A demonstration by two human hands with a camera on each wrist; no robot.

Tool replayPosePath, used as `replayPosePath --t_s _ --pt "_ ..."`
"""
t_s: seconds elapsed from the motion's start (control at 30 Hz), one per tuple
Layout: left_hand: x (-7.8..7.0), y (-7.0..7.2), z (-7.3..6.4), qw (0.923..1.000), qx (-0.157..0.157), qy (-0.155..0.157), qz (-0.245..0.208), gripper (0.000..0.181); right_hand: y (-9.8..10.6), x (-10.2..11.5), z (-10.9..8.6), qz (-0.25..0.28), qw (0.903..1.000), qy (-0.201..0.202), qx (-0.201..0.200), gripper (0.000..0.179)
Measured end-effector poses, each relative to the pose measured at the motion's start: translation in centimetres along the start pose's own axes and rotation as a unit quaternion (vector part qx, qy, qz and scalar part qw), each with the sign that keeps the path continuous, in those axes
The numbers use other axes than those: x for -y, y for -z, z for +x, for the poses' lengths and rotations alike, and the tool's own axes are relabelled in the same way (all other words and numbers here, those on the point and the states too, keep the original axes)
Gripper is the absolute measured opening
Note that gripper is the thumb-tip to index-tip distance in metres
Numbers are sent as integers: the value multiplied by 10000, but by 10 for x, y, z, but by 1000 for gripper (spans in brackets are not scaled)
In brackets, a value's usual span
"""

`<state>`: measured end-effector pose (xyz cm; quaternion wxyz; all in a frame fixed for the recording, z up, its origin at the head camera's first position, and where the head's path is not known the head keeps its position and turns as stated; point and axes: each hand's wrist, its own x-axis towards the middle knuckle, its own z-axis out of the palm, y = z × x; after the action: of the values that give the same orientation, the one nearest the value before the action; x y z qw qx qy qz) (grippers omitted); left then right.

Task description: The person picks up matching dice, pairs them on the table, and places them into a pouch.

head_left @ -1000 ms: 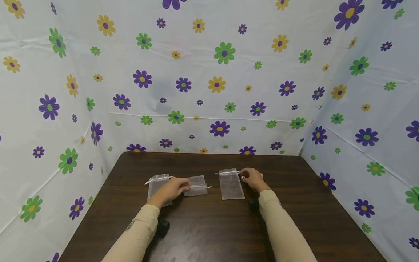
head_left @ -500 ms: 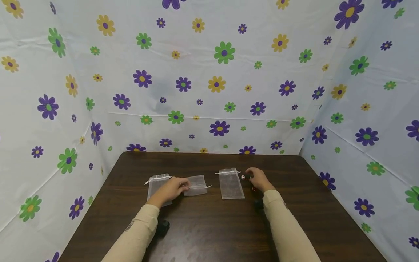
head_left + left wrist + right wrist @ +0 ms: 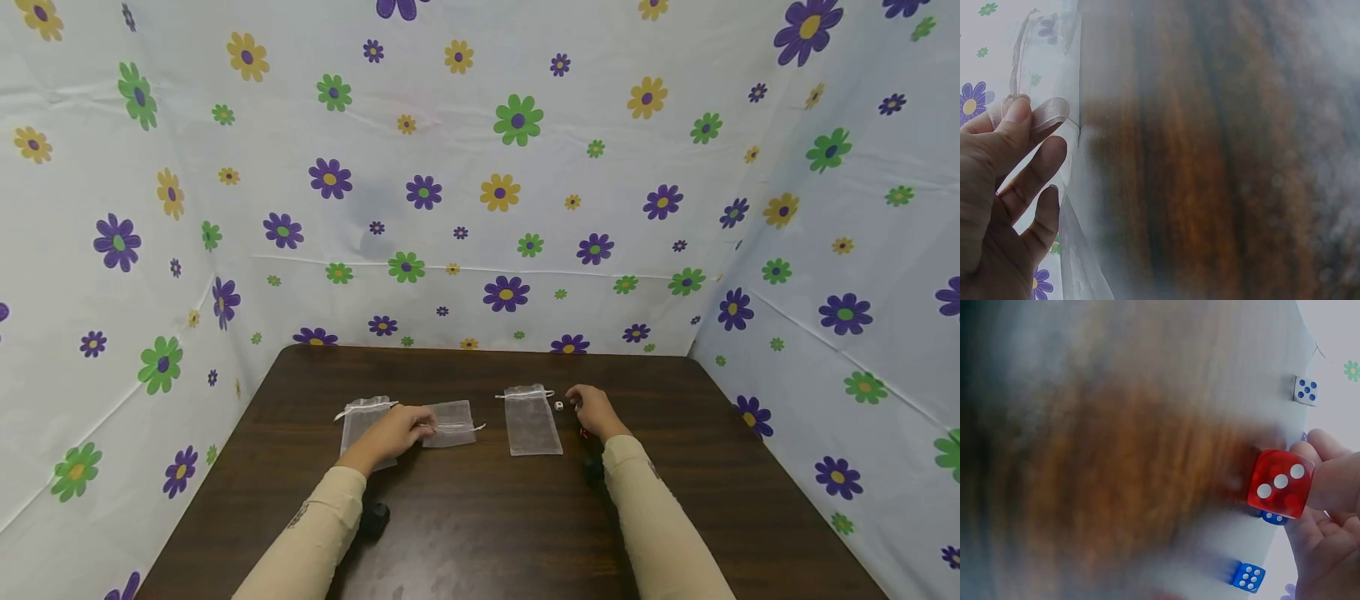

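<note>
My left hand [image 3: 393,431] pinches the white ribbon [image 3: 1052,114] of a small sheer drawstring bag [image 3: 448,412] between thumb and forefinger, its other fingers loosely bent. Another sheer bag [image 3: 358,419] lies partly under that hand. My right hand [image 3: 596,410] is low over the table, right of a white die [image 3: 558,406], with thumb and fingertips close together. In the right wrist view, a red die [image 3: 1280,483] with white dots overlaps the fingers, and a blue die [image 3: 1274,517] shows behind it. I cannot tell whether the fingertips hold a die.
A third sheer drawstring bag [image 3: 532,423] lies flat between the hands, left of the white die. Another blue die [image 3: 1249,577] sits near the right hand. The dark wooden table [image 3: 480,525] meets a flowered cloth [image 3: 450,208] at the back.
My right hand has drawn back to the right from the white die, which now shows fully on the table. The left hand keeps its place on the bag's ribbon.
</note>
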<state>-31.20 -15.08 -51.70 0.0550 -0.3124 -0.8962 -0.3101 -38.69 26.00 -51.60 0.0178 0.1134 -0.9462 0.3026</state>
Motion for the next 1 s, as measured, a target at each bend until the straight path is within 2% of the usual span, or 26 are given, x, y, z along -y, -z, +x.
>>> replayPosePath --t_s 0.1,0.33,0.6,1.0 --pt "0 0 0 10000 14 43 -11 6 2 0 -1 -38 9998 208 -5 33" --pt "1 -1 -1 9999 60 98 -20 5 -2 1 5 -8 9999 34 160 35" --pt "-1 -1 -2 10000 -11 44 31 5 -4 7 11 -126 9988 378 287 36" --pt "0 -1 -3 10000 -27 9 13 5 -9 9 12 -222 9981 471 331 37"
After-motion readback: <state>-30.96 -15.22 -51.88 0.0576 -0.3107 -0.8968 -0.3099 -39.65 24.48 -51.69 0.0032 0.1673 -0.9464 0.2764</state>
